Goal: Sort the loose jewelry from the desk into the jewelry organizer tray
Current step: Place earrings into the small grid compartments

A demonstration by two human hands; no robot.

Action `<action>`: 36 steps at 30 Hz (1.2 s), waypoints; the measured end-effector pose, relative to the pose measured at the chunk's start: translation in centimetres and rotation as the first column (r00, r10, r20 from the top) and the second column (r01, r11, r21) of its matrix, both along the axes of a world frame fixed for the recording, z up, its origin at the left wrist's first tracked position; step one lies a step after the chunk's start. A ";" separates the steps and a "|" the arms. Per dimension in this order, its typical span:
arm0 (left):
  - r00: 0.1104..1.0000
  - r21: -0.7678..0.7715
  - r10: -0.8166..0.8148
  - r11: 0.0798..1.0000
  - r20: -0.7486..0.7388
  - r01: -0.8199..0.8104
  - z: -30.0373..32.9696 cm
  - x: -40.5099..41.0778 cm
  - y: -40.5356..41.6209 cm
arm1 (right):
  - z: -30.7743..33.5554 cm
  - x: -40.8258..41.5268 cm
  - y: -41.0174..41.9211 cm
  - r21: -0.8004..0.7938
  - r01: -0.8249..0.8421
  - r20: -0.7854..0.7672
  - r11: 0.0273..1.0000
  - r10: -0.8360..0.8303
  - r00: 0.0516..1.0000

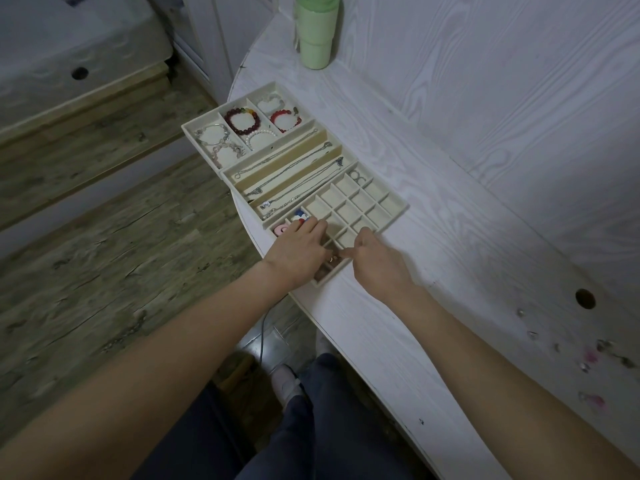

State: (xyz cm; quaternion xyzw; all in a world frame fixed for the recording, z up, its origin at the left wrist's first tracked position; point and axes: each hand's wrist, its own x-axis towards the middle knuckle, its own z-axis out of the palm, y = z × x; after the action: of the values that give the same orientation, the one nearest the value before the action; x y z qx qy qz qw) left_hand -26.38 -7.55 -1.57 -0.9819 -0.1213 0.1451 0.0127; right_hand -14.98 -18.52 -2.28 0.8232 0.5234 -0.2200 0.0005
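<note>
A cream grid tray of small compartments lies at the desk's left edge. My left hand rests on its near-left part with straight fingers, beside red, white, blue and pink earrings. My right hand hovers over the tray's near end with curled fingers, its fingertips pinched together just right of a small gold ring lying in a compartment. I cannot tell whether they touch the ring. Loose jewelry lies scattered on the desk at the far right.
Behind the grid tray sit a necklace tray with chains and a bracelet tray with bead bracelets. A green tumbler stands at the back. A cable hole is in the white desk. Floor lies left.
</note>
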 end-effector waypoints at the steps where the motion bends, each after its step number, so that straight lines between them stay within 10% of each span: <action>1: 1.000 -0.006 0.010 1.000 0.003 -0.010 -0.1 0.0 0.0 | 0.0 0.0 -0.2 0.007 -0.011 0.012 1.000 0.011 1.000; 29: 0.985 -0.124 0.171 0.979 0.038 -0.165 -0.6 -0.3 0.3 | -0.4 -1.2 0.2 0.027 0.075 0.009 0.997 -0.076 0.997; 36: 0.975 -0.167 0.224 0.961 0.010 -0.219 -1.3 0.1 -0.1 | -1.4 -1.1 0.8 0.011 0.311 -0.164 0.950 -0.305 0.938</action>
State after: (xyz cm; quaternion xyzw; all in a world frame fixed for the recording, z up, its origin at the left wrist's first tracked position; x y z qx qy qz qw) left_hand -26.33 -7.62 -2.85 -0.9618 -0.2179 0.1411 -0.0866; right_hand -16.09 -17.74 -3.64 0.8745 0.3903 -0.2732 -0.0912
